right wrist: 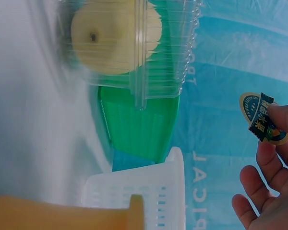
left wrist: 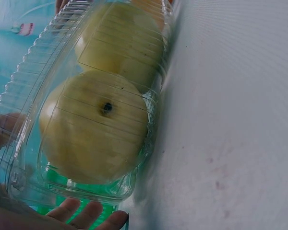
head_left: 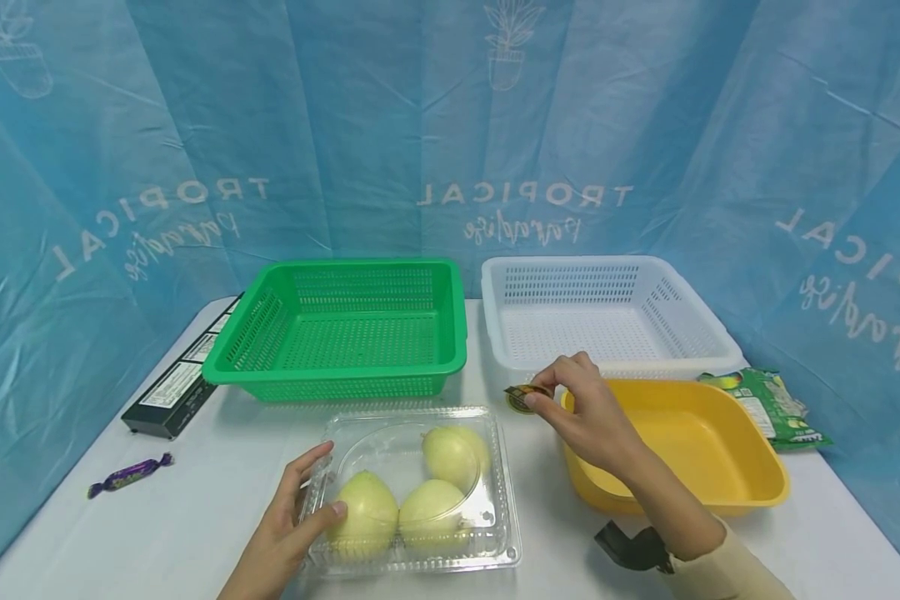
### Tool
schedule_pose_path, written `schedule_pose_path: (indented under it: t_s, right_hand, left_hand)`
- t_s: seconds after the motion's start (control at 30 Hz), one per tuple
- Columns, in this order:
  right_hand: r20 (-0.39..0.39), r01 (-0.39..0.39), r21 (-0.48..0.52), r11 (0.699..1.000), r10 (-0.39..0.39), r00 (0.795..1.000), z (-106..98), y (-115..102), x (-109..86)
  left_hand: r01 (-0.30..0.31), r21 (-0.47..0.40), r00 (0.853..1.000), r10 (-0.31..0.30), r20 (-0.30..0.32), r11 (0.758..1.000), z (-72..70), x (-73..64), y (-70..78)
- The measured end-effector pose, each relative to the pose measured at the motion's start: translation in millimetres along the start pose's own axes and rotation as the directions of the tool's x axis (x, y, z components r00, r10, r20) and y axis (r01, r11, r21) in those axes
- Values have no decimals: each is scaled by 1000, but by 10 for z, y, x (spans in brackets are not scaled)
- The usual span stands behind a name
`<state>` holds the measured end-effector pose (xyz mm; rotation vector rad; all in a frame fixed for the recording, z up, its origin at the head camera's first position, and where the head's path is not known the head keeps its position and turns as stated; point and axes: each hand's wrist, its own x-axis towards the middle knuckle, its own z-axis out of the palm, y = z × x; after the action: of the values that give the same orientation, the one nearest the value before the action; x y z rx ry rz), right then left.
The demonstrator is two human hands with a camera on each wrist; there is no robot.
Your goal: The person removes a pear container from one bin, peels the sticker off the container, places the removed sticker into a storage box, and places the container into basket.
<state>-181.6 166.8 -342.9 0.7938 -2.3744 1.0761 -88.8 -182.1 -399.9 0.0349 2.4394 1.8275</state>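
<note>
A clear plastic clamshell box (head_left: pixel 378 433) sits closed at the front middle of the table, with three pale yellow-green pears (head_left: pixel 365 512) inside. My left hand (head_left: pixel 288 517) grips its left side, thumb on the lid and fingers along the edge; in the left wrist view the fingertips (left wrist: pixel 86 215) show beside the box's end. Between thumb and fingers, my right hand (head_left: pixel 588 412) pinches an oval black-and-gold label sticker (right wrist: pixel 261 119) with printed writing. That hand is raised at the yellow basin's left rim, to the right of the box.
Behind the box stand a green basket (head_left: pixel 337 371) and a white basket (head_left: pixel 607 367). The yellow basin (head_left: pixel 675 433) is at right, beside a green snack bag (head_left: pixel 776 408). A purple-wrapped candy (head_left: pixel 130 476) and a black box (head_left: pixel 172 387) lie at left.
</note>
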Motion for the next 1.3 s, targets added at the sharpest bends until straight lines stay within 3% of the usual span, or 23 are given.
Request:
schedule_pose_path:
  t_s: [1.3]
  right_hand:
    - [-3, -104, -71, 992, 104, 995, -140, 205, -209]
  left_hand:
    - [-2, -4, 1000, 2, -4, 1000, 6, -3, -1]
